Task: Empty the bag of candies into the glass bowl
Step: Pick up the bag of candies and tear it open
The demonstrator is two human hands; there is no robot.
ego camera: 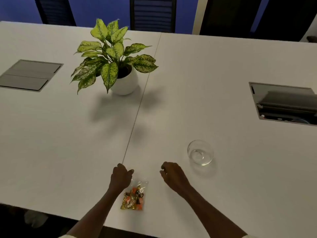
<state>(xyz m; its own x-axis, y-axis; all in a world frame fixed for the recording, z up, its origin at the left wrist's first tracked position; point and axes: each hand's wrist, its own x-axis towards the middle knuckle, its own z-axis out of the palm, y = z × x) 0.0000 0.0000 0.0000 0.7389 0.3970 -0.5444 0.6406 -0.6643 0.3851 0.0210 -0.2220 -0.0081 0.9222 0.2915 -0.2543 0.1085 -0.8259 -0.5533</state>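
Observation:
A clear plastic bag of candies (133,197), orange, gold and dark, lies flat on the white table (68,143) close to its near edge. My left hand (121,176) hovers just left of the bag's top corner with its fingers curled in; I cannot see it gripping the plastic. My right hand (171,174) is to the right of the bag, apart from it, fingers loosely bent and holding nothing. The glass bowl (200,152) stands upright and empty beyond and to the right of my right hand.
A potted plant (118,66) in a white pot stands mid-table at the back left. Grey cable hatches are set into the table at the far left (29,75) and far right (283,103). Dark chairs (152,14) line the far side.

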